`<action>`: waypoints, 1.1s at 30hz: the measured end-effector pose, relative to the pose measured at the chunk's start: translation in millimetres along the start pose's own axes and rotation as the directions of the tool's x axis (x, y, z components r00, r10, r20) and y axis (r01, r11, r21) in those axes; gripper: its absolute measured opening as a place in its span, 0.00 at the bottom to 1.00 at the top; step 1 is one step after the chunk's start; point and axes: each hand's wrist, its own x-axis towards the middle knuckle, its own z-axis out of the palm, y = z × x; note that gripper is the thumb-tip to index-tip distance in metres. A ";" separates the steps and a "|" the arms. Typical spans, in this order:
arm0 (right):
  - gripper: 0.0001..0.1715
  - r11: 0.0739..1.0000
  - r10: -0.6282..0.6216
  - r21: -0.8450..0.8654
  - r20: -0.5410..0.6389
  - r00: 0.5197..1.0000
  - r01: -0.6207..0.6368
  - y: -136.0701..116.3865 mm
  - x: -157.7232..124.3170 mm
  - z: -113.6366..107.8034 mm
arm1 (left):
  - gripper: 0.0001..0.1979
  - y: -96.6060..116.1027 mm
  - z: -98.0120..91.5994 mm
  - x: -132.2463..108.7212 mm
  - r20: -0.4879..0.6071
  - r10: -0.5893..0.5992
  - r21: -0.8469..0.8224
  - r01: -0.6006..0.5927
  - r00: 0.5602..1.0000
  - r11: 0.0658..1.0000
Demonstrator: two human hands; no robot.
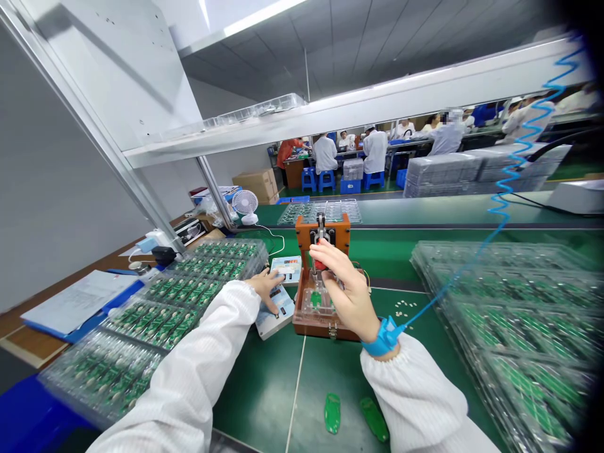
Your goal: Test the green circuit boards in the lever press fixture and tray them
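Fixture (311,318) stood at frame centre, red handle (319,265) partly behind our nearer right hand (346,286), whose grip we could not tell; our left hand (267,286), fingers apart, was over two boxes (271,325).

One head-worn camera looks forward and down across the green workbench (264,399), close above and behind the left hand (266,288) and the right hand (348,290), whose white sleeves (189,371) enter from the bottom edge. Its wide view runs under a shelf (358,108) to distant people (376,151), with darkness cutting into its right side.
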 end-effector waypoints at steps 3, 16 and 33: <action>0.30 1.000 0.011 -0.002 0.006 1.000 -0.011 -0.5 -0.5 0.2 | 0.72 1.5 -0.1 0.5 -0.004 0.010 0.006 -0.010 1.000 1.000; 0.30 1.000 0.008 -0.014 -0.002 1.000 -0.008 0.1 -1.2 0.5 | 0.67 3.3 2.4 -2.6 -0.064 0.022 0.002 -0.022 0.998 1.000; 0.30 1.000 -0.006 -0.022 -0.016 1.000 0.005 0.8 -1.5 2.2 | 0.71 6.2 0.2 0.6 0.006 0.014 0.019 -0.014 1.000 1.000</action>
